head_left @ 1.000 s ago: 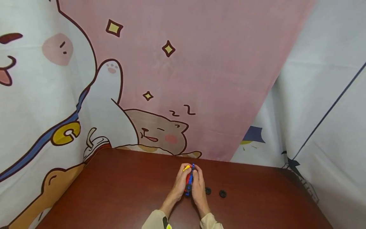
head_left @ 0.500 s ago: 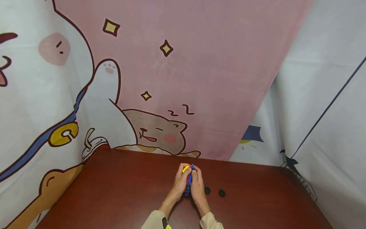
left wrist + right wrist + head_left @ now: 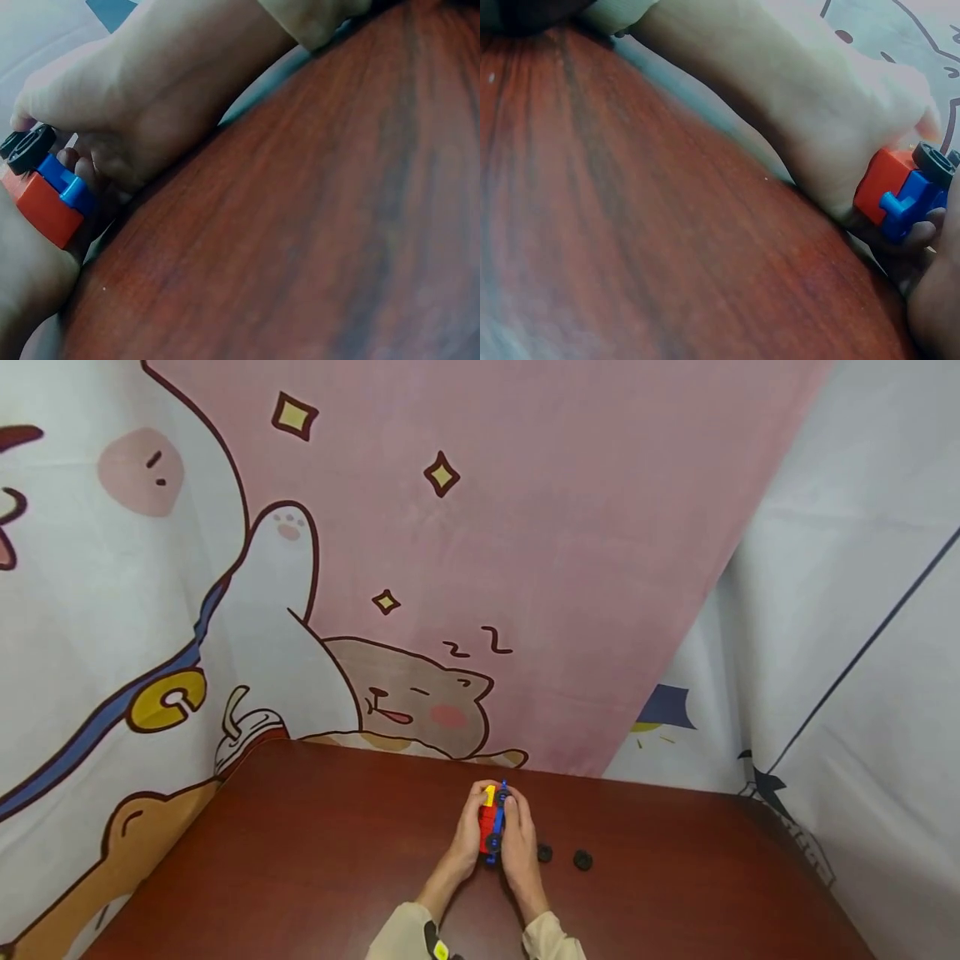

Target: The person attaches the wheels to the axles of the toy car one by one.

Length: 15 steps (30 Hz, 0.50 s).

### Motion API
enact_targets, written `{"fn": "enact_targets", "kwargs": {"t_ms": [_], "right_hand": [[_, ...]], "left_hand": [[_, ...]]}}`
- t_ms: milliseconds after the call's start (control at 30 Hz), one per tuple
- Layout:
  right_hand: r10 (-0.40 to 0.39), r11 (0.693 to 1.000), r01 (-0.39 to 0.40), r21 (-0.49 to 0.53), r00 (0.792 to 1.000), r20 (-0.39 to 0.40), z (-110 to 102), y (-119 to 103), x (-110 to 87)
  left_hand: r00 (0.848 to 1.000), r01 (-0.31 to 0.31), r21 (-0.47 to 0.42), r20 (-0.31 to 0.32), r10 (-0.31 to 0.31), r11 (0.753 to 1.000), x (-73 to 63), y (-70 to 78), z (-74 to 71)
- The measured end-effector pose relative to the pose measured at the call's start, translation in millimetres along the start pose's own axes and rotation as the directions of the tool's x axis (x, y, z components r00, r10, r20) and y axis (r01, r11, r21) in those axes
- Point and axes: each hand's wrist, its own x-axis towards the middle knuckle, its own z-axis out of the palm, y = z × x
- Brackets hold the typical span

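1. The left hand (image 3: 847, 135) reaches in from the far left and grips a wheeled toy (image 3: 901, 196) at the right.
2. The toy's red body (image 3: 885, 180) lies against that palm; its blue part (image 3: 916, 196) sits on the right, with a black wheel (image 3: 934, 162) at the far end.
3. The right hand (image 3: 939, 289), cut off at the right edge, closes on the toy's other side.
4. Reddish-brown table (image 3: 660, 225) spreads near and left.
5. A pale printed cloth (image 3: 889, 37) hangs behind.
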Motion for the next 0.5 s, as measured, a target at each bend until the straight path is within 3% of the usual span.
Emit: {"fn": "enact_targets", "kwargs": {"t_ms": [233, 367, 500], "right_hand": [[0.008, 0.999, -0.007, 0.044, 1.000, -0.014, 2.7, 8.4, -1.6], [0.008, 0.993, -0.007, 0.118, 1.000, -0.004, 4.1, 8.6, -0.6], [0.010, 0.985, -0.014, 0.173, 1.000, 0.022, 4.9, 7.1, 0.5]], "left_hand": [[0.999, 0.026, -0.055, 0.029, -0.025, 0.998, -2.6, -2.0, -3.0], [0.999, 0.039, -0.091, 0.040, -0.035, 0.995, 0.1, -0.4, -1.7], [0.999, 0.052, -0.112, 0.004, -0.052, 0.992, 2.2, 2.2, -1.0]]}}
